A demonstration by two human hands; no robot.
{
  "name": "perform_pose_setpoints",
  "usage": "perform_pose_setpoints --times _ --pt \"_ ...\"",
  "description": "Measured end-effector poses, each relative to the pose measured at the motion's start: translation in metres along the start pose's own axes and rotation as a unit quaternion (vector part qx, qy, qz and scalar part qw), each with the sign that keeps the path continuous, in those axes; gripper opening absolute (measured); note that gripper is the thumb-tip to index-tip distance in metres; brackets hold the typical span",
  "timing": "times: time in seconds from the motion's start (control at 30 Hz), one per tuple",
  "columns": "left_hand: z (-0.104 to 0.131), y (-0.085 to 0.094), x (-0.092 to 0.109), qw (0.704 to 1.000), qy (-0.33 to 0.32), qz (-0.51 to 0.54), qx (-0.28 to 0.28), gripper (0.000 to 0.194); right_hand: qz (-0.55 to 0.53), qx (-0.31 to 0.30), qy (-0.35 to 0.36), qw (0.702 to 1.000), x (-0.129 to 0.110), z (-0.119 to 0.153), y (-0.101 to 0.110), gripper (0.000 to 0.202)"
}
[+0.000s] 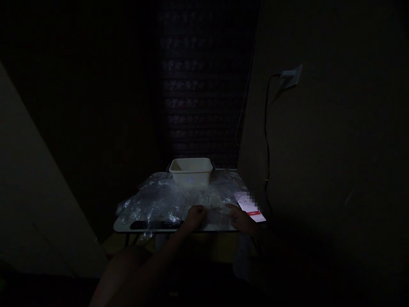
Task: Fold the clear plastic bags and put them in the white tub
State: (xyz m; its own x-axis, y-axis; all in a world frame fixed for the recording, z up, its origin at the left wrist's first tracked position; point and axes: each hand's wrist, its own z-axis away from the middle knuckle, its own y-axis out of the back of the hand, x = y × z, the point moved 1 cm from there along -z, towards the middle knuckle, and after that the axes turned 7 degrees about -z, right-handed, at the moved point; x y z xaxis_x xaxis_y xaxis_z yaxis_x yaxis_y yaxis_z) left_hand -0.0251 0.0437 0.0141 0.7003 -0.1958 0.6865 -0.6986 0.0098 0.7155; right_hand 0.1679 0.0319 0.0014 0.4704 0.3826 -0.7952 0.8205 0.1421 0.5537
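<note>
In the dim light, a clear plastic bag [219, 218] stretches between my two hands near the front edge of the small table. My left hand [195, 216] is closed on the bag's left side. On its right side, my right hand [242, 219] grips the bag, with the index finger reaching out along its upper part. A heap of crumpled clear plastic bags [156, 198] covers much of the tabletop to the left. Behind the hands stands a cream-coloured plastic bin [191, 177], upright. Fine details of the fingers are lost in the dark.
A lit phone [251, 207] lies at the table's right edge, beside my right hand. The white tabletop [123, 226] has a dark slot along its front. On the right wall a charger [289, 76] sits in a socket, its black cable [266, 128] hanging down. A dark blind [198, 85] hangs behind.
</note>
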Motion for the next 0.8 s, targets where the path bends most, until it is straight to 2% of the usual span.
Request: perform_pose_setpoints --times 0.1,0.23,0.33,0.47,0.6,0.8 --pt "-0.002 -0.001 0.003 1.000 0.004 0.000 0.007 0.024 -0.020 0.014 -0.007 1.000 0.001 -0.002 0.001 0.037" --pt "-0.003 -0.003 0.005 1.000 0.009 0.001 0.013 0.025 -0.102 0.015 -0.031 0.994 0.006 -0.006 0.000 0.016" --pt "-0.003 -0.004 0.005 1.000 0.018 0.006 0.016 0.025 -0.133 0.024 -0.057 0.989 0.008 -0.007 0.000 0.020" --pt "-0.004 -0.006 0.001 0.998 0.045 0.026 0.019 0.021 -0.084 0.042 -0.066 0.993 0.004 -0.009 0.003 0.022" --pt "-0.004 -0.006 -0.002 0.995 0.074 0.060 0.018 0.032 -0.026 0.064 -0.057 0.996 0.002 -0.013 0.005 0.013" --pt "0.003 -0.002 -0.002 0.997 0.072 0.039 0.007 0.045 0.002 0.069 -0.071 0.995 0.011 -0.021 0.003 0.016"
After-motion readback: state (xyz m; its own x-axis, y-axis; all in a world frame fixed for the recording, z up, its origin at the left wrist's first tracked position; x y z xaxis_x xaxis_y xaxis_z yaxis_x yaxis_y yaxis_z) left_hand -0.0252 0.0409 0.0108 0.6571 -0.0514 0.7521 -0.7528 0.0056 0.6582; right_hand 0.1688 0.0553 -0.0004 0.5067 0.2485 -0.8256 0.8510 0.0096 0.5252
